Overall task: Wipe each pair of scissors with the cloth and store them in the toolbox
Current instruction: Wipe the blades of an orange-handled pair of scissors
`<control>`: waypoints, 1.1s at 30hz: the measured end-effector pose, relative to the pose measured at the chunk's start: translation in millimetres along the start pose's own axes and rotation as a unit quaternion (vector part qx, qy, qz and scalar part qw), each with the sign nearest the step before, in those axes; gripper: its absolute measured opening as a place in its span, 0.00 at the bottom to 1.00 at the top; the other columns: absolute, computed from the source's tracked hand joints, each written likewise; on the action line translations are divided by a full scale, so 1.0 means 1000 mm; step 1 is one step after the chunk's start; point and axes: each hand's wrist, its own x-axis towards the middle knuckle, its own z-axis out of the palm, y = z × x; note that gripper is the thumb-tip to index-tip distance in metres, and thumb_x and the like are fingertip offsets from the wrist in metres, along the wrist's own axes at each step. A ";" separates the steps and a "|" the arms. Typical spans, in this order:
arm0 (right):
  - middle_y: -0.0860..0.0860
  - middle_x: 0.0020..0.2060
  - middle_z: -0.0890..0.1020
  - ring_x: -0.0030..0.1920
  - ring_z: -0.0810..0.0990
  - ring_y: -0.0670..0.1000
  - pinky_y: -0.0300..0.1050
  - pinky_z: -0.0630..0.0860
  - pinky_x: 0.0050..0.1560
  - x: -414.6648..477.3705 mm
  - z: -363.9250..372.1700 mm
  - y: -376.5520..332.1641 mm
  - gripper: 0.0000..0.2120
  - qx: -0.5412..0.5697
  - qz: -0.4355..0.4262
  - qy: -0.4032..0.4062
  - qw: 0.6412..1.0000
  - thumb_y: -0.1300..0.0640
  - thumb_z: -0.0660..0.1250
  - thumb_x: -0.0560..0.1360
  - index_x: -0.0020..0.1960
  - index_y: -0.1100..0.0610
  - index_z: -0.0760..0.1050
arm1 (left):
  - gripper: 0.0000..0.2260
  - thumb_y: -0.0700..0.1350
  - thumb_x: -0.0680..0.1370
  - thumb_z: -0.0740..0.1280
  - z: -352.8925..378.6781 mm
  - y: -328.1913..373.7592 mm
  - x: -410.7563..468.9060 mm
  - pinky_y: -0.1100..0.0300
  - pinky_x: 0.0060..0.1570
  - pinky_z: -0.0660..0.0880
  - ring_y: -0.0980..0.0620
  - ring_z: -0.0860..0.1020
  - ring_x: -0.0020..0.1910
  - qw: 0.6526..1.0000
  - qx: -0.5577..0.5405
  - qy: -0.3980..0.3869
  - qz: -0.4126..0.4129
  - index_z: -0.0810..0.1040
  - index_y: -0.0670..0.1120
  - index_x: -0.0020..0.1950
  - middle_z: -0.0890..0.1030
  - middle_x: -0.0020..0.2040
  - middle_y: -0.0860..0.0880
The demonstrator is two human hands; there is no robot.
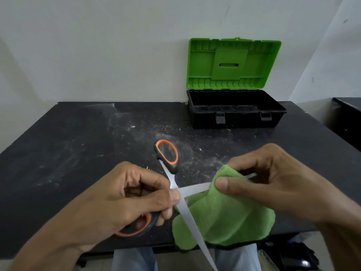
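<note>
It looked like a plain workroom or lab corner — a black surface (58, 153), smeared with pale dust and flecks, stood against bare white walls (97, 45). A black toolbox (244, 122) sat at the back with its green lid (232, 63) raised, and another dark bench (347, 114) edged in at the right.

Your scissors (192, 189) have orange and black handles. They are open wide, up in the air close to you. The green cloth (224, 218) is folded over one blade; the other blade points down at you. The toolbox (234, 122), black with a green lid, stands open, far back on the right.
</note>
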 end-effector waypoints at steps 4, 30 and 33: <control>0.55 0.43 0.90 0.44 0.90 0.56 0.59 0.86 0.48 0.000 -0.002 0.005 0.09 0.047 0.020 -0.006 0.999 0.51 0.74 0.77 0.48 0.55 0.90 | 0.18 0.58 0.72 0.71 -0.004 0.003 -0.004 0.54 0.32 0.67 0.48 0.73 0.29 0.999 0.042 0.007 0.029 0.82 0.44 0.33 0.80 0.29 0.46; 0.44 0.45 0.91 0.50 0.90 0.44 0.37 0.85 0.47 -0.024 -0.018 0.008 0.09 0.014 -0.067 0.140 0.988 0.50 0.73 0.70 0.47 0.47 0.90 | 0.15 0.55 0.67 0.77 -0.015 -0.021 -0.011 0.63 0.32 0.75 0.50 0.79 0.26 0.985 0.076 0.144 0.061 0.85 0.43 0.41 0.81 0.29 0.46; 0.44 0.47 0.90 0.54 0.88 0.43 0.36 0.83 0.52 -0.021 -0.017 0.010 0.09 0.014 -0.069 0.103 0.992 0.51 0.73 0.72 0.50 0.50 0.90 | 0.14 0.54 0.67 0.77 -0.008 -0.015 -0.007 0.70 0.30 0.74 0.55 0.80 0.27 0.984 0.070 0.138 0.083 0.85 0.43 0.40 0.82 0.29 0.48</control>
